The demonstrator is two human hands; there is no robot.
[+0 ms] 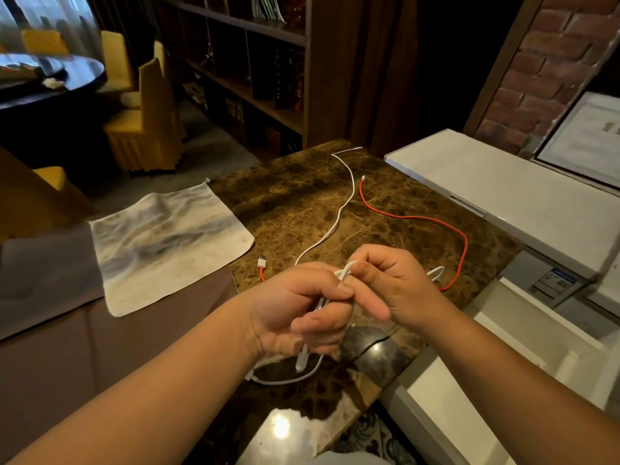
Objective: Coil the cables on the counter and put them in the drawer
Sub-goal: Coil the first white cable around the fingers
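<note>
A white cable (pixel 349 193) snakes across the brown marble counter (pixel 302 203) from the far edge toward me. Its near part is gathered into loops between my hands. My left hand (pixel 298 310) is closed around the bundle, with a white plug and a loop hanging below it. My right hand (pixel 385 280) pinches the top of the loops right beside the left hand. A red cable (pixel 416 217) lies curved on the counter to the right, its white and red USB plug (pixel 262 263) resting left of my hands.
A stained white cloth (pixel 167 243) lies on the left part of the counter. A white chest-like appliance (pixel 503 189) borders the counter on the right. Dark bookshelves (pixel 241 62), yellow chairs (pixel 151 129) and a round table (pixel 47 78) stand beyond. No drawer is clearly visible.
</note>
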